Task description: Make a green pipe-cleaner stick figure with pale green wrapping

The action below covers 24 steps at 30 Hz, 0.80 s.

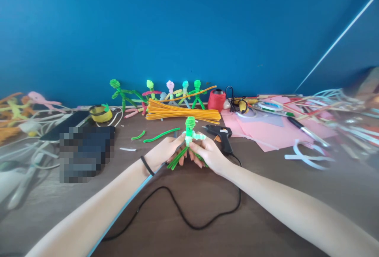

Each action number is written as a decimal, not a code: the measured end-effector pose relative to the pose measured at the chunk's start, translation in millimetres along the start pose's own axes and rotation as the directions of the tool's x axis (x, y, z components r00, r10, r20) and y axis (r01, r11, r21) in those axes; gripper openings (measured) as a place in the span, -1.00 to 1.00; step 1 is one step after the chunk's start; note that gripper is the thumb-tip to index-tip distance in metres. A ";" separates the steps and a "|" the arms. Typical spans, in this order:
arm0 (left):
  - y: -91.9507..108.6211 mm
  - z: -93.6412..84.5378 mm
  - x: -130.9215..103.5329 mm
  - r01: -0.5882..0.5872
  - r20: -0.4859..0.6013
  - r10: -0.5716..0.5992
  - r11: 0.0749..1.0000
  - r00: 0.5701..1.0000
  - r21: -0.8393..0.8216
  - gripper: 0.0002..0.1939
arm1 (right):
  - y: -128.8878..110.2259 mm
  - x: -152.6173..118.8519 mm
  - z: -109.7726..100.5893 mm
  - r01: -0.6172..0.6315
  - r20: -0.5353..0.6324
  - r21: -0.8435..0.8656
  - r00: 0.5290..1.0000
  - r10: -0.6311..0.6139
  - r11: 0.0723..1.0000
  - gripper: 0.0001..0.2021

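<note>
A pipe-cleaner figure (190, 124) is held upright between my two hands above the table. Its coiled head is green, its body and arms are whitish, and green stems spread out below. My left hand (173, 147) grips it from the left, fingers closed around the body. From the right, my right hand (209, 152) pinches the same figure, thumb on its front. Some fingertips are hidden behind the green stems. Just beyond my left hand lie a long green pipe-cleaner piece (161, 135) and a short one (138, 135).
A black glue gun (220, 134) lies right of my hands, its cord (189, 225) looping in front. Behind are orange pipe cleaners (183, 111), several finished figures (118, 91) along the blue wall and a red spool (216, 100). Pink paper (266, 130) lies right, a dark phone (66, 124) left.
</note>
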<state>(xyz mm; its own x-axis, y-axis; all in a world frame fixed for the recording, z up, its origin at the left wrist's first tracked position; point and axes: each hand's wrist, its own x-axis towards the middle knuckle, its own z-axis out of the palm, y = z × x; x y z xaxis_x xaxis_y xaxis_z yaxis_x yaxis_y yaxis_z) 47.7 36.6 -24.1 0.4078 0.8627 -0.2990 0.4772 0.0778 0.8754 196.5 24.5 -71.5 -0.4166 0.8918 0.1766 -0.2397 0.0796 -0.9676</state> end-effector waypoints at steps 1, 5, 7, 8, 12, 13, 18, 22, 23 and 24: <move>0.0 -0.1 0.2 -0.007 -0.002 0.007 1.000 1.000 -0.003 -0.34 | 0.3 0.3 -0.3 0.000 0.004 0.004 1.000 0.000 1.000 -0.76; -1.2 -2.7 1.6 -0.070 0.068 0.074 0.995 0.995 -0.064 -0.51 | 1.2 2.6 -2.7 -0.022 0.012 0.141 1.000 0.021 0.990 -0.75; -2.4 -4.4 2.5 -0.101 0.123 0.113 0.990 0.986 -0.101 -0.62 | 1.4 3.6 -3.9 -0.056 -0.003 0.229 0.998 0.058 0.972 -0.76; -2.9 -4.8 2.8 -0.105 0.141 0.121 0.988 0.983 -0.113 -0.66 | 1.4 3.9 -4.3 -0.071 -0.010 0.254 0.997 0.076 0.964 -0.77; -2.2 -3.7 2.2 -0.098 0.144 0.113 0.990 0.983 -0.103 -0.70 | -0.5 3.6 -3.6 -0.077 -0.047 0.249 0.995 0.091 0.965 -0.77; -1.2 -3.5 1.4 -0.102 0.120 0.112 0.991 0.986 -0.087 -0.69 | -1.3 3.4 -3.0 -0.064 -0.072 0.246 0.994 0.084 0.967 -0.78; 5.5 -15.4 -3.5 -0.083 -0.079 0.092 0.991 0.993 0.105 -0.62 | -3.8 4.0 -2.4 -0.025 -0.222 0.308 0.970 0.098 0.951 -0.79; 7.2 -34.8 -4.5 -0.130 0.020 0.129 0.969 0.991 0.210 -0.69 | -1.5 5.3 -4.3 0.001 -0.251 0.332 0.964 0.087 0.943 -0.78; 7.0 -38.3 -4.4 -0.145 0.057 0.135 0.965 0.989 0.220 -0.70 | -1.0 5.3 -4.5 0.004 -0.252 0.330 0.964 0.084 0.944 -0.78; 6.8 -40.8 -4.3 -0.160 0.084 0.144 0.957 0.986 0.240 -0.71 | -0.7 5.1 -4.4 0.004 -0.250 0.329 0.965 0.084 0.944 -0.78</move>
<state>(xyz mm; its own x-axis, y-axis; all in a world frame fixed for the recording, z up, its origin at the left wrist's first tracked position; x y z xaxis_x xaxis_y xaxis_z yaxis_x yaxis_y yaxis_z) 17.5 53.8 -1.4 0.5360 0.8201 -0.2006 0.5785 -0.1837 0.7948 198.3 31.0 -70.7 -0.2027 0.9782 0.0443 -0.5166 -0.0684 -0.8535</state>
